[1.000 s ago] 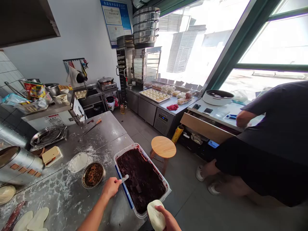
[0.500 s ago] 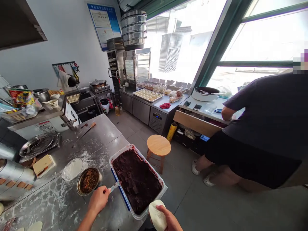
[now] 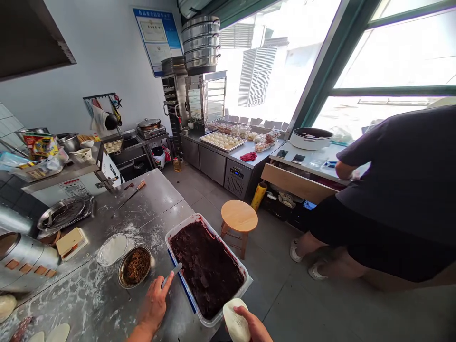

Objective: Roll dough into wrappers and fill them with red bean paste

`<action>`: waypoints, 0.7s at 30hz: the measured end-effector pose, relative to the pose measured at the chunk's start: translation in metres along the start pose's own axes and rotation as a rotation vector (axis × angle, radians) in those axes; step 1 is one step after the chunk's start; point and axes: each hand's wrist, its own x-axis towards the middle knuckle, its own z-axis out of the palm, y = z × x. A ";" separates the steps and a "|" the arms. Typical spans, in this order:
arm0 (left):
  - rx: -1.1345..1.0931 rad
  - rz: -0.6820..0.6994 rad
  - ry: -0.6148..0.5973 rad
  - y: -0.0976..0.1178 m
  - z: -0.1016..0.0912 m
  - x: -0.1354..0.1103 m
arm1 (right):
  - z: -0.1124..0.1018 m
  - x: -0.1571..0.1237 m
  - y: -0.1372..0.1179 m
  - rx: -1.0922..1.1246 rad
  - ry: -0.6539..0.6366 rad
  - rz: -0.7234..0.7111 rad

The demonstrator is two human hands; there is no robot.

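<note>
My left hand (image 3: 156, 300) is closed around a narrow metal spatula (image 3: 173, 274) with a rounded tip. The spatula's tip points up to the right, at the near left rim of a plastic tub (image 3: 182, 288). Dark reddish-brown paste (image 3: 204, 266) fills that tub. At the tub's lower right corner my right hand (image 3: 254, 325) grips a piece of white dough (image 3: 235, 319), the thumb pressed on its upper face. Left of the spatula stands a metal bowl (image 3: 123, 280) of brown chopped filling (image 3: 137, 266). Behind it lies a plate of white flour (image 3: 112, 250).
The steel table (image 3: 89, 299) is dusted with flour; flat dough pieces (image 3: 59, 333) lie at its near left edge. A long knife (image 3: 131, 194) rests farther back. Beyond the tub is a round wooden stool (image 3: 239, 216). Another person (image 3: 399, 190) stands at the right-hand counter.
My left hand has turned, and the spatula's tip has risen and shifted slightly right along the tub's rim. The right hand still holds the dough. The whole view has shifted slightly.
</note>
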 end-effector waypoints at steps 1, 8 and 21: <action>0.020 -0.006 -0.012 -0.003 -0.005 -0.007 | -0.001 -0.001 -0.001 0.003 0.000 -0.004; 0.136 -0.082 -0.104 0.009 -0.076 0.035 | -0.003 0.001 -0.006 0.014 0.017 -0.008; 0.141 -0.078 -0.475 0.071 -0.103 0.126 | -0.016 0.008 -0.016 0.094 -0.007 0.003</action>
